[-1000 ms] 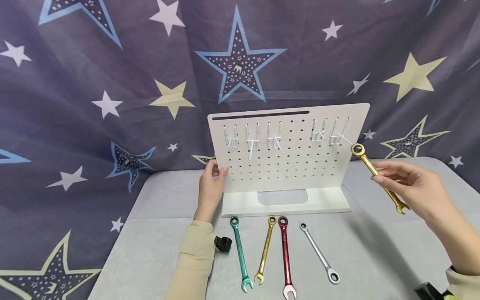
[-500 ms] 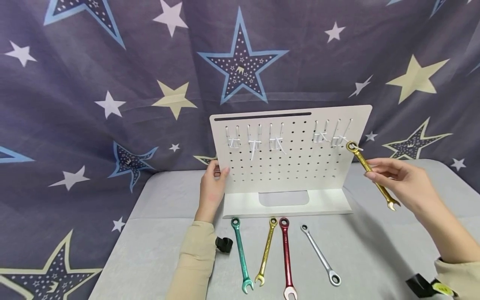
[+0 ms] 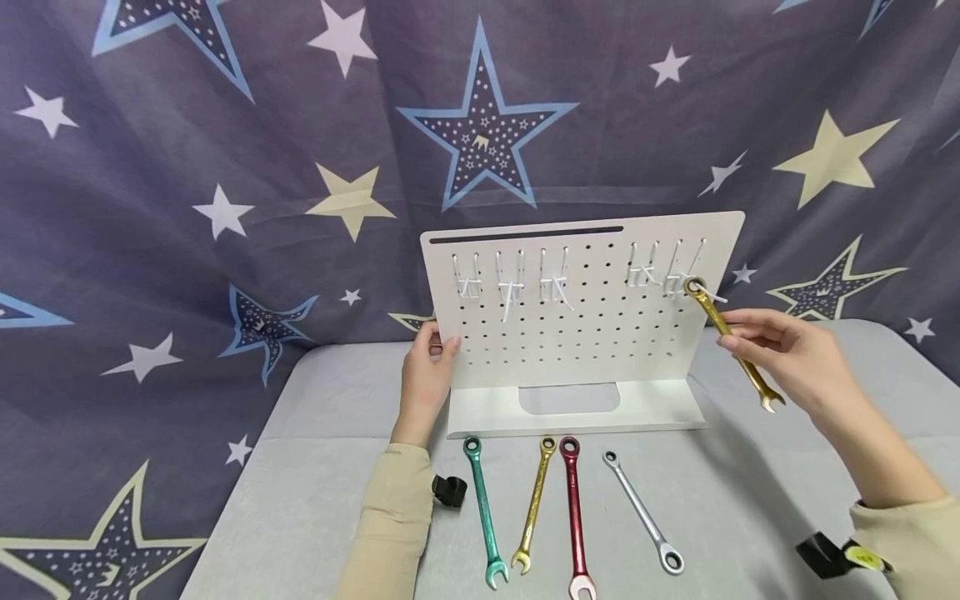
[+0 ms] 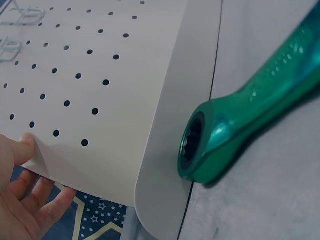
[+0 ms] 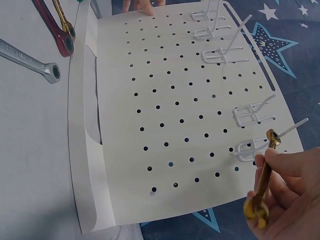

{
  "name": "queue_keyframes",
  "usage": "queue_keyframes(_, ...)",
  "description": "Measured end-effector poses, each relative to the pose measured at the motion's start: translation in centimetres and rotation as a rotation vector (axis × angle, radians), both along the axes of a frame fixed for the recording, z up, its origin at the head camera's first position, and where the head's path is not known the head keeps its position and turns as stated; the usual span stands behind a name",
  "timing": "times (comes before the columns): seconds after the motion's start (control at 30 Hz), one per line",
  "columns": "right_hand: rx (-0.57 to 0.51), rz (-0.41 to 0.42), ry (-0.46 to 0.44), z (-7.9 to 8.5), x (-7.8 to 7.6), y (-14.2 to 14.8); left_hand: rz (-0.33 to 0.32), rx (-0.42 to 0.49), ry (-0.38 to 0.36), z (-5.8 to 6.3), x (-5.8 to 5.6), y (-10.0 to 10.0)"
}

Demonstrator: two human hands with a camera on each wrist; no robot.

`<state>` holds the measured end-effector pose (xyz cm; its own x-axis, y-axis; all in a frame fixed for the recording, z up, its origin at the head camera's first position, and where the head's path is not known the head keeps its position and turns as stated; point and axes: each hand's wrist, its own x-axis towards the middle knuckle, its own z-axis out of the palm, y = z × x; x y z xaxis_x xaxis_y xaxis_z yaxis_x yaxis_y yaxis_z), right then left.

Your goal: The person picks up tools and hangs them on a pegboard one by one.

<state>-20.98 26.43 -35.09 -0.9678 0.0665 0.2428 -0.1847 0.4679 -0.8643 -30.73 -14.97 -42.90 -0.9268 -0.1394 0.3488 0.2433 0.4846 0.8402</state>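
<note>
Soft, even light fills the head view; to the front right of the pegboard, a soft-edged shadow stretches over the table. Both wrist views look dimmer, bluish; glare streaks the green wrench before the pegboard.

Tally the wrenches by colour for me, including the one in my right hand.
Gold: 2, the held gold wrench and the lying gold wrench
Green wrench: 1
Red wrench: 1
Silver wrench: 1
Total: 5
</note>
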Motion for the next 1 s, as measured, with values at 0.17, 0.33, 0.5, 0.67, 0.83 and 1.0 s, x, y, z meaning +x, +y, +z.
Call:
queue_keyframes(0.17,-0.026,0.003,0.008,-0.1,-0.5,-0.3,0.005,-0.004,-0.003,0.1,0.1,-0.1)
queue_keyframes(0.33,-0.052,0.001,0.008,-0.3,-1.0,-0.7,0.005,0.000,-0.008,0.2,0.2,0.0)
queue_keyframes(0.5,-0.079,0.000,0.008,-0.5,-1.3,-0.8,0.001,0.002,-0.014,0.1,0.1,0.0)
queue_keyframes(0.67,-0.084,0.005,0.011,-1.0,-2.1,-0.9,0.000,0.000,-0.012,0.0,0.1,0.0)
queue_keyframes(0.83,-0.128,0.012,-0.009,-1.9,-3.1,-1.0,-0.002,-0.002,-0.015,-0.1,-0.1,0.0)
queue_keyframes(1.0,-0.097,0.009,-0.033,-2.7,-4.0,-1.1,-0.003,-0.001,-0.018,-0.1,-0.1,0.0)
